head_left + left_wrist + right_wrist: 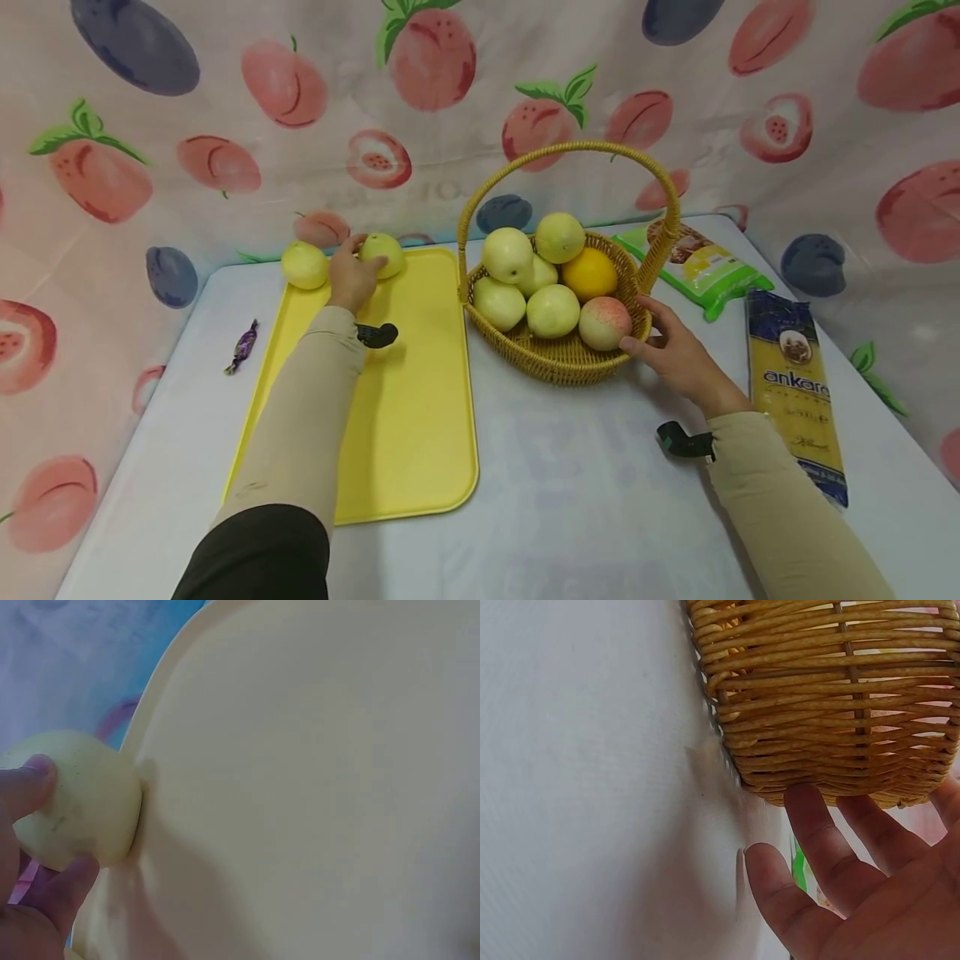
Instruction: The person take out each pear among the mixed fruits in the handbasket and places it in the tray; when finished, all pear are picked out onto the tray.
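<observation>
My left hand (353, 275) holds a round pale green fruit (382, 256) between thumb and fingers, at the far edge of the yellow tray (420, 417). In the left wrist view the thumb and a fingertip press on the pale fruit (90, 799), which overlaps the tray's rim. To the left of this hand sits a yellow-green fruit (303, 265) at the tray's corner. My right hand (678, 354) touches the right side of the wicker basket (555, 371). In the right wrist view the fingers (817, 840) are spread, fingertips at the woven wall.
Inside the basket lie several pale green fruits (552, 311), an orange (588, 275) and a peach (604, 323); its tall handle (570, 147) arches above. A green packet (697, 267) and an ankara pasta packet (795, 392) lie right. A purple-wrapped candy (242, 347) lies left of the tray.
</observation>
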The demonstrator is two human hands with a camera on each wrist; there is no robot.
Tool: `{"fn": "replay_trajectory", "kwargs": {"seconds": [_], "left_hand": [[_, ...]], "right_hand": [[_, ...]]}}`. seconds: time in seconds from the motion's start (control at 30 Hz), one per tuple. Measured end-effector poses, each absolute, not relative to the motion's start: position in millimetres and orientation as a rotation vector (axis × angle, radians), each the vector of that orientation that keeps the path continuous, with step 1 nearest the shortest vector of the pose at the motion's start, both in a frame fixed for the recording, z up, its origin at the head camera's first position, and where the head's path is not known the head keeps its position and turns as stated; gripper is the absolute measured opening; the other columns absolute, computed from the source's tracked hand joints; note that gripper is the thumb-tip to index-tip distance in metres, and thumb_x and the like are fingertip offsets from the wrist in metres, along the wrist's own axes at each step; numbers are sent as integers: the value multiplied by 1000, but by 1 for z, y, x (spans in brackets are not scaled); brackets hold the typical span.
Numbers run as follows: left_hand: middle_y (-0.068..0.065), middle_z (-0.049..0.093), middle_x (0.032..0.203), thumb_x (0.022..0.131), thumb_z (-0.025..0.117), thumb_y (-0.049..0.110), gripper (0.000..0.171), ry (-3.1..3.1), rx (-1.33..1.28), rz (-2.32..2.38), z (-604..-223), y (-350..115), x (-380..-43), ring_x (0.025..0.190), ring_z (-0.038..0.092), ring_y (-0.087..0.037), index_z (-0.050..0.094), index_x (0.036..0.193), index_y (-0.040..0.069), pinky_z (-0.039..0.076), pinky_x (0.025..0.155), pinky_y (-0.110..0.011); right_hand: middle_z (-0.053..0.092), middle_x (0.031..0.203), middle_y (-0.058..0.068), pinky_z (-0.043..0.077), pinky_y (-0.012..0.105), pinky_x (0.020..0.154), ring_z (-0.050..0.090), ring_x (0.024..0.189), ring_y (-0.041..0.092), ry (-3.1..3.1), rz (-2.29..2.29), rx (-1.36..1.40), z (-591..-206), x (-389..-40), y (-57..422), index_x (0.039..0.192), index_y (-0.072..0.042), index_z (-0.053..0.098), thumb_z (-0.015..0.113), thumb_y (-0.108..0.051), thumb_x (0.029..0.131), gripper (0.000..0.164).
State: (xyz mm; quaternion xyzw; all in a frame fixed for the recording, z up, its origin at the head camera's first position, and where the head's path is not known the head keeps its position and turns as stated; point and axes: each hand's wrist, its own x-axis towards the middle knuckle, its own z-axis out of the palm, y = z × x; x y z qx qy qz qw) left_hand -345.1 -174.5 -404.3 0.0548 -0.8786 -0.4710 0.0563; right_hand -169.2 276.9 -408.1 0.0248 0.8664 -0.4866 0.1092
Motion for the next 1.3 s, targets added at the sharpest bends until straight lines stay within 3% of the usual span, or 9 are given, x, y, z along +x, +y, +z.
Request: {"fn": "replay_trajectory", "kwargs": {"seconds": [0.3,0.57,0.73,0.97,1.1,1.3], "left_hand": [[-14,34,158,98,67,23,69,-2618,109,-1397,-401,-179,-336,146,27,-30,34,156,5,25,117,-41],[-15,33,158,97,69,27,73,-2622,-81,-1402,-383,-181,-315,147,26,-31,32,156,4,25,117,-44],[-12,34,158,96,70,29,73,-2661,-133,-1388,-380,-181,-296,143,30,-36,34,157,10,30,113,-49],[-15,37,156,91,77,29,75,-2679,-276,-1309,-377,-171,-267,145,30,-32,40,153,8,26,116,-49],[-14,36,155,92,76,27,71,-2673,-364,-1359,-372,-159,-249,144,32,-32,42,152,9,33,112,-51],[-14,47,146,91,76,12,64,-2486,-545,-1502,-366,-141,-227,133,46,-30,48,147,4,44,104,-47]], "right_hand": [[13,163,23,37,62,103,42,129,46,2554,-1414,72,-408,-170,277,163,-21,4,64,-53,95,97],[14,163,24,38,62,100,41,127,46,2574,-1394,81,-406,-169,279,163,-21,4,63,-55,95,96],[14,163,24,38,61,101,41,127,46,2560,-1410,64,-407,-170,278,163,-21,4,63,-53,96,95],[14,163,24,39,59,99,42,127,46,2557,-1418,54,-407,-170,277,163,-20,4,63,-51,96,95],[13,163,23,39,60,100,41,128,47,2555,-1417,53,-406,-170,277,163,-19,3,63,-52,96,95],[11,164,23,38,62,101,40,129,48,2550,-1409,46,-405,-170,277,163,-19,3,63,-51,96,96]]}}
